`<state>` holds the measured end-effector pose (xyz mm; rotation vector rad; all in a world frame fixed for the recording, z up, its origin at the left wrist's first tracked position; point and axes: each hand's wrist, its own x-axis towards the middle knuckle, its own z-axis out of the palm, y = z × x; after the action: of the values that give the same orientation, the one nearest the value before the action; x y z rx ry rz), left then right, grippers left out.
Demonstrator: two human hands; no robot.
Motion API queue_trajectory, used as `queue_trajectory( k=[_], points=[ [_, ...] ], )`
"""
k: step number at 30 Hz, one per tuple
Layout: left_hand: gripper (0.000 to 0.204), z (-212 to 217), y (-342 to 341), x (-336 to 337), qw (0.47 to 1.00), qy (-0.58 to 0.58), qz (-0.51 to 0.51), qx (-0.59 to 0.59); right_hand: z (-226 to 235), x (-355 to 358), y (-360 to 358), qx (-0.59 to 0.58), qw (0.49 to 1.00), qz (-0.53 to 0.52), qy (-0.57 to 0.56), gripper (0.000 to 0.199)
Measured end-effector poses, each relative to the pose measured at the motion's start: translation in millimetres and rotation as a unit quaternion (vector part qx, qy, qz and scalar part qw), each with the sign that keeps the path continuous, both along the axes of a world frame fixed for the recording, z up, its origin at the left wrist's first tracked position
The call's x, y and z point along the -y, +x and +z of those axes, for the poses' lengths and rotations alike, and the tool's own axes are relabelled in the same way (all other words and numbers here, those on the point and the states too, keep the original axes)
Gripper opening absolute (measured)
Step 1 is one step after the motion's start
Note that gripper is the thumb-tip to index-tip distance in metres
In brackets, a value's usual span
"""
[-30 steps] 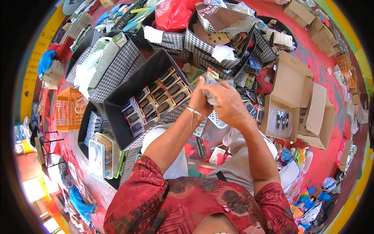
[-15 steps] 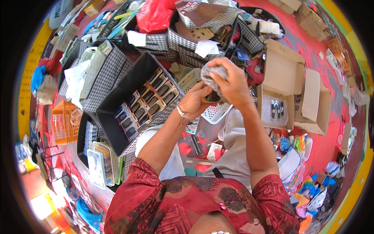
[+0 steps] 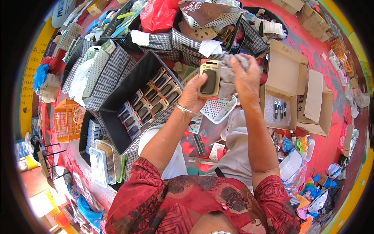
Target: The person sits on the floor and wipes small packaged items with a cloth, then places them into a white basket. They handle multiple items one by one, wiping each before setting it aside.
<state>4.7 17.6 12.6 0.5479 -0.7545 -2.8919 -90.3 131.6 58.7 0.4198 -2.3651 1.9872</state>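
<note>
Since half a second earlier, the carded pack [image 3: 209, 80] had swung round so its dark, oblong front showed, and the grey cloth [image 3: 227, 84] had shifted from over it to its right edge. The pack lay directly between the two hands, its long axis running away from the person's body, the top leaning slightly right. The left hand [image 3: 192, 93] was nearer: its thumb pressed the pack's left side, and its other fingers were closed behind, mostly out of sight. The right hand [image 3: 248, 78] stood just beyond the cloth, its fingers curled tightly around the bunched fabric; whether the cloth pressed on the card or merely overlapped it, I could not tell.

The pack was held in the air, above and behind a white perforated basket [image 3: 220, 111]. Left of the hands, a black box [image 3: 126, 89] tilted toward the person, holding rows of similar packs. To the right, an open cardboard carton [image 3: 286, 64] stood on the red-painted floor [image 3: 317, 62].
</note>
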Motion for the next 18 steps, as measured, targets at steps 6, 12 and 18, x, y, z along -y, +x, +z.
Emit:
queue_trajectory(
  k=[6,12,18],
  points=[
    [0.027,-8.3,-5.0,1.9,0.998,-0.026,0.058,0.007,-20.7,12.9,33.6,-0.099,0.978,0.115,0.143,0.020],
    [0.025,-5.9,-9.9,28.0,0.975,0.101,0.186,0.060,-6.1,-4.1,57.2,0.010,0.911,0.357,0.207,0.017],
    [0.032,-6.5,-7.9,26.2,0.979,0.135,0.152,0.036,12.1,-12.9,23.3,0.063,0.996,0.051,0.026,0.017]
  ],
)
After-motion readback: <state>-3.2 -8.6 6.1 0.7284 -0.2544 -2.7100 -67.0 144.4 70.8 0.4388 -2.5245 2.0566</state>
